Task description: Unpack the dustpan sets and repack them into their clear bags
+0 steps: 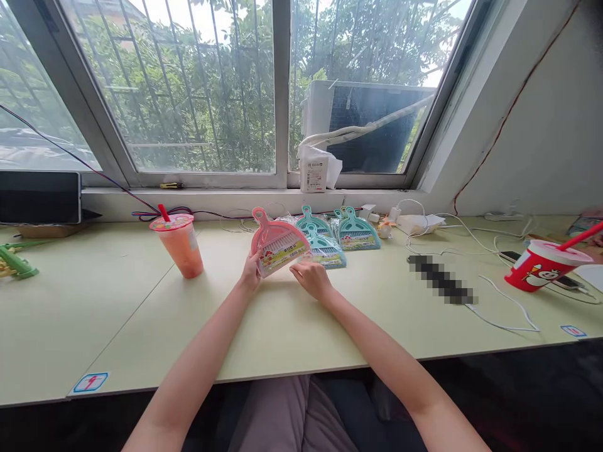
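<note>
A pink mini dustpan and brush set [277, 242] in clear wrapping, with a printed card, is raised and tilted above the table. My left hand [252, 267] grips its lower left edge, thumb over the front. At its lower right corner, my right hand [311, 276] is closed, with curled fingers at the edge of the wrapping; the fingertips are partly hidden. Just behind lie several wrapped green dustpan sets, among them one green dustpan set [325, 251] close to my right hand and another green set [357, 229] farther right.
A cup of orange drink [181, 248] stands left on the pale table [264, 339]. At right are a red cup [541, 267], a blurred-out dark object [440, 279] and white cables [509, 301]. A tissue pack [314, 172] rests on the sill; a tablet [40, 198] stands far left.
</note>
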Motion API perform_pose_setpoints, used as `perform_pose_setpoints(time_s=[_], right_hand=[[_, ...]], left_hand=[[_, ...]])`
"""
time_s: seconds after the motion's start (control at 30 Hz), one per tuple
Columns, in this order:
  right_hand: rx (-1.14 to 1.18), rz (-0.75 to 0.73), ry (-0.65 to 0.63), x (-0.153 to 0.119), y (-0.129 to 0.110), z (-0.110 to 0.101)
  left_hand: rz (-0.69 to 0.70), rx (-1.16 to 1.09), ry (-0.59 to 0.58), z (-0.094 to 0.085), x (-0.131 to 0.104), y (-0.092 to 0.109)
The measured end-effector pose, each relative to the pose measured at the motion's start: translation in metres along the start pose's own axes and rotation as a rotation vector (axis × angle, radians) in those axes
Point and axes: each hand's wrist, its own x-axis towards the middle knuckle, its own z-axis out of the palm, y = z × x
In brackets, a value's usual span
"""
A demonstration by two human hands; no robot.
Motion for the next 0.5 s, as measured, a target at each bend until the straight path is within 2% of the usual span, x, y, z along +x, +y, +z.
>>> perform_pose_setpoints(time_s=[0.07, 0.17, 0.27, 0.37, 0.5], right_hand=[[0.204, 0.143, 0.03, 0.001, 0.005, 0.002], [0.653, 0.344, 0.051, 0.005, 0.012, 0.006], [1.026, 0.524, 0.1, 0.008, 0.017, 0.008], [1.233, 0.635, 0.17, 0.011, 0.021, 0.009], [1.338, 0.649, 0.203, 0.013, 0.023, 0.008]], left_hand=[[-0.021, -0.02, 0.026, 0.0, 0.0, 0.0], [-0.04, -0.05, 0.041, 0.004, -0.003, 0.0], [-0.048, -0.049, -0.019, 0.009, -0.009, 0.001], [-0.073, -0.02, -0.155, 0.012, -0.013, 0.003], [-0.044, -0.011, -0.281, 0.013, -0.012, 0.005]])
